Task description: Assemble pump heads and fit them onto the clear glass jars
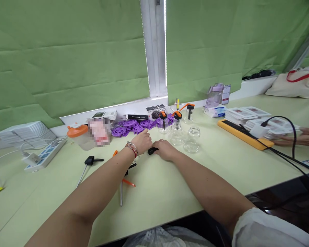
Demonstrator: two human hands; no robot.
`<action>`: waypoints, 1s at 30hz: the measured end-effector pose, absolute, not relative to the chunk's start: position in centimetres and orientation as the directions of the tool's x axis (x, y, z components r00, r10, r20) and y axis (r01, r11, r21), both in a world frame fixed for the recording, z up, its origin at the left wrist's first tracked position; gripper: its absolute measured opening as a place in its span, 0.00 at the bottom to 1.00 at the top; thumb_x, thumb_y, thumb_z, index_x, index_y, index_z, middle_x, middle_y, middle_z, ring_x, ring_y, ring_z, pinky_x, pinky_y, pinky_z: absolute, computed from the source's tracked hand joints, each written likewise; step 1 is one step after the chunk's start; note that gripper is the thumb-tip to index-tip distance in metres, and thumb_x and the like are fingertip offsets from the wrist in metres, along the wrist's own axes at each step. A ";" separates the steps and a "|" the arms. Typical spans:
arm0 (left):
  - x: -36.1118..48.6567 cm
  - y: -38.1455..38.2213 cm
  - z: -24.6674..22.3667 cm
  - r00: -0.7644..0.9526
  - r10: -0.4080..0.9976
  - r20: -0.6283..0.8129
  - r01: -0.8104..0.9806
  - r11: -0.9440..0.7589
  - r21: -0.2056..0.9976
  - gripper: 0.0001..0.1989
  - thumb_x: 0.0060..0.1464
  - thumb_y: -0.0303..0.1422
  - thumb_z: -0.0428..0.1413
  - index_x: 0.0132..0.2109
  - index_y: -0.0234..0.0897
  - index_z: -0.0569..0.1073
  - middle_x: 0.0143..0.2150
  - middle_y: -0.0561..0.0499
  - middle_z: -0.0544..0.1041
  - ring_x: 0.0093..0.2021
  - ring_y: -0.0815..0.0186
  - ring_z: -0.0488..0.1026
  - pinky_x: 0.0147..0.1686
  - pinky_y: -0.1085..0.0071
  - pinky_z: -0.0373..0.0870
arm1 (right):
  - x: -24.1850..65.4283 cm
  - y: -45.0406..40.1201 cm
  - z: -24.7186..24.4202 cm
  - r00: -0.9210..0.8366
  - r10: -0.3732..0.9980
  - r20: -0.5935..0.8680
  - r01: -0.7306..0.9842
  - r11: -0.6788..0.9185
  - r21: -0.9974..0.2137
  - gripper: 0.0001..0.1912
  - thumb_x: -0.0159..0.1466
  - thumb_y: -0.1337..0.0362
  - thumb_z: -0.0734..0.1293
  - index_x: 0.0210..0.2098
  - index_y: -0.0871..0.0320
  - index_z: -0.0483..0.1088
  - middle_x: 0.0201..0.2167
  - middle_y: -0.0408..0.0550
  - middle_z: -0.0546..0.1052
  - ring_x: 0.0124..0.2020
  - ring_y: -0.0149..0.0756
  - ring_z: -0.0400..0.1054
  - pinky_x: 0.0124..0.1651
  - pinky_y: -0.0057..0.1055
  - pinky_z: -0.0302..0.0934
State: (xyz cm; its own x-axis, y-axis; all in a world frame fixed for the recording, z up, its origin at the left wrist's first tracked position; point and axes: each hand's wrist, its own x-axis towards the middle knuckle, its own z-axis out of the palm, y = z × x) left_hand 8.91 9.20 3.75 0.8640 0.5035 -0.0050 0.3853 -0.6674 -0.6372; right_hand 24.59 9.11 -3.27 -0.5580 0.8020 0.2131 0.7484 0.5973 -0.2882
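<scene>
My right hand [165, 150] rests low over the table, its fingers closed on a small black plastic part [151, 151]. Close beside it, my left hand [142, 142] has its fingers bent together; anything in them is hidden. Just right of my hands stand an open clear glass jar [192, 140] and a jar with a black and orange top [176, 133]. Two similar topped jars [164, 126] [189, 113] stand behind. Under my left forearm lie an orange strip [129, 183] and a thin metal rod [121, 195], partly covered.
Purple plastic pieces [130, 127] lie along the wall. A black part with a rod [90, 160], an orange-lidded cup [78, 137] and a white power strip [46, 156] are left. An orange power strip [243, 134], stacked white packs [247, 115] and another person's hand [298, 140] are right.
</scene>
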 end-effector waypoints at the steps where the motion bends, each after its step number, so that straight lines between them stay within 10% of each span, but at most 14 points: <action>1: 8.7 9.3 3.9 0.860 0.510 0.003 0.398 -0.668 -0.628 0.07 0.46 0.23 0.56 0.23 0.34 0.74 0.25 0.45 0.76 0.32 0.61 0.68 0.44 0.60 0.52 | 24.6 9.1 -3.3 -0.555 0.804 0.215 0.747 0.595 -0.296 0.13 0.58 0.65 0.67 0.44 0.55 0.73 0.42 0.49 0.76 0.47 0.43 0.65 0.47 0.31 0.54; 11: 7.6 12.2 3.8 0.560 0.826 0.064 0.774 -0.493 -0.396 0.07 0.44 0.21 0.52 0.26 0.32 0.74 0.27 0.42 0.76 0.31 0.60 0.71 0.42 0.58 0.54 | 25.0 8.7 -2.8 -0.537 0.816 0.214 0.723 0.575 -0.383 0.13 0.57 0.66 0.68 0.43 0.56 0.73 0.41 0.49 0.76 0.47 0.43 0.65 0.46 0.32 0.55; 30: 7.8 14.1 1.4 0.645 0.759 -0.090 0.738 -0.649 -0.184 0.12 0.45 0.22 0.52 0.33 0.39 0.76 0.31 0.51 0.79 0.30 0.66 0.71 0.44 0.64 0.54 | 25.4 8.1 -1.9 -0.490 0.851 0.190 0.711 0.516 -0.478 0.13 0.55 0.65 0.69 0.41 0.57 0.74 0.40 0.49 0.75 0.44 0.42 0.66 0.45 0.32 0.57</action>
State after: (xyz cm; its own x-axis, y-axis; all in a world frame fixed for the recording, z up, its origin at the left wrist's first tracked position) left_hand 7.80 14.07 1.39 0.6447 0.7591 -0.0900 0.7382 -0.6489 -0.1844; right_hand 25.39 8.14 -1.94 -0.4900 0.8508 0.1898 0.7107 0.5160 -0.4782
